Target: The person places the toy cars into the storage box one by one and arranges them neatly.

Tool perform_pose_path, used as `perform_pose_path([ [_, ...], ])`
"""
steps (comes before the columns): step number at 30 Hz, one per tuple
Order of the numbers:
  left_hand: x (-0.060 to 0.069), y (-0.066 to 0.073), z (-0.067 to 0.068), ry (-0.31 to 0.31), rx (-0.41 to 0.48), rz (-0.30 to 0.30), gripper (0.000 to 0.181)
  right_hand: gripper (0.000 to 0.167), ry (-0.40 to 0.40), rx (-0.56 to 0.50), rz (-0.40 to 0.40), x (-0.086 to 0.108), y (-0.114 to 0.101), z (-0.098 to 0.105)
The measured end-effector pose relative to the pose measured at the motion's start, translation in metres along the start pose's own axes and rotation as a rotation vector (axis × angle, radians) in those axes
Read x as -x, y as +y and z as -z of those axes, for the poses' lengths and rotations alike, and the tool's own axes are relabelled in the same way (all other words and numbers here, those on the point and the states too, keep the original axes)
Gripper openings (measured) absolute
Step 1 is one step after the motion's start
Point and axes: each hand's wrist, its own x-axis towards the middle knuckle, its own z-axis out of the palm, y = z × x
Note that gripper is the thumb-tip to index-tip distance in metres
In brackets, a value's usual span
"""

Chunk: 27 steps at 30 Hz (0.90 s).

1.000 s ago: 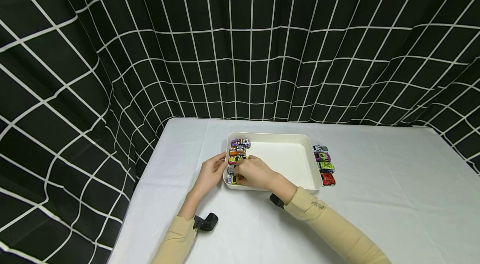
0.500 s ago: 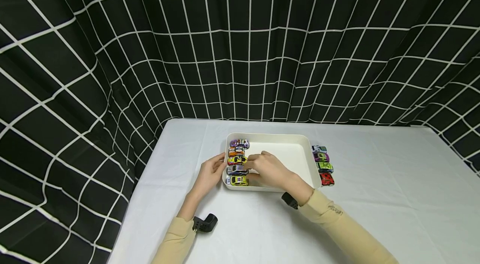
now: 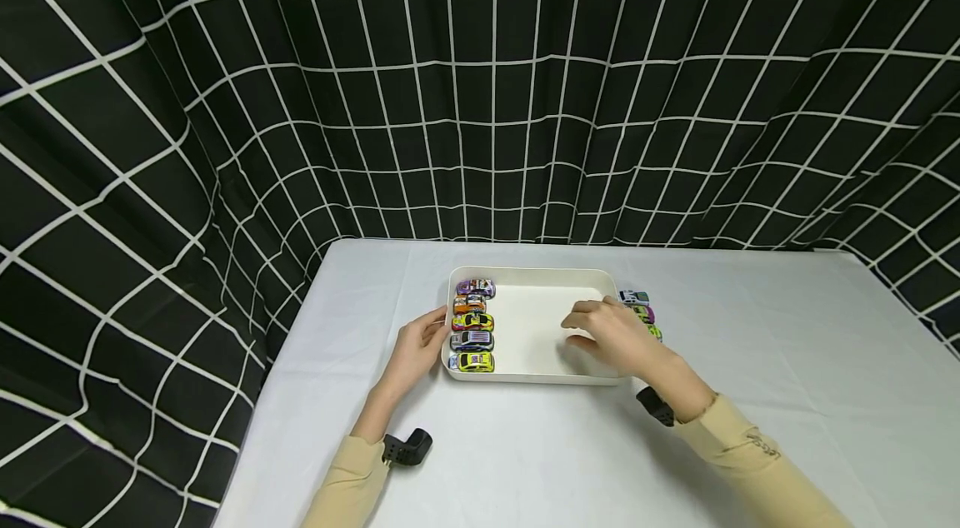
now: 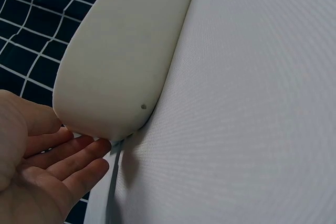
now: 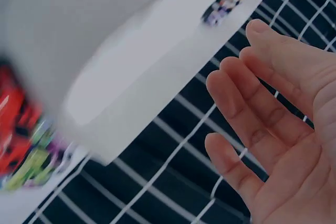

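Note:
A white rectangular tray [image 3: 540,379] holds several toy cars in a column along its left end. From back to front they are a purple car [image 3: 476,287], an orange car [image 3: 469,304], a yellow-and-red car [image 3: 472,321], a silver car [image 3: 472,341] and a yellow car [image 3: 471,361]. My left hand [image 3: 417,351] touches the outside of the tray's left wall with its fingers fairly straight. Over the tray's right part, my right hand [image 3: 615,336] hovers with relaxed fingers and holds nothing, as its palm in the right wrist view confirms.
Beside the tray's right wall lie more toy cars: a pale blue one [image 3: 633,296], a purple one [image 3: 645,314] and a green one [image 3: 656,332]. A red car [image 5: 14,124] shows blurred in the right wrist view. A black gridded curtain [image 3: 480,95] hangs behind the white table [image 3: 787,361].
My right hand has let go at the silver and yellow cars and moved right across the tray, now partly covering the outside cars. The left hand has stayed at the tray's left wall.

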Motion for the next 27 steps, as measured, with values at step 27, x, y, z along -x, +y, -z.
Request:
perform_pose_path([
  [27, -0.012, -0.042, -0.006, 0.045, -0.038, -0.001, 0.038, 0.021, -0.051, -0.067, -0.228, 0.077, 0.046, 0.015],
])
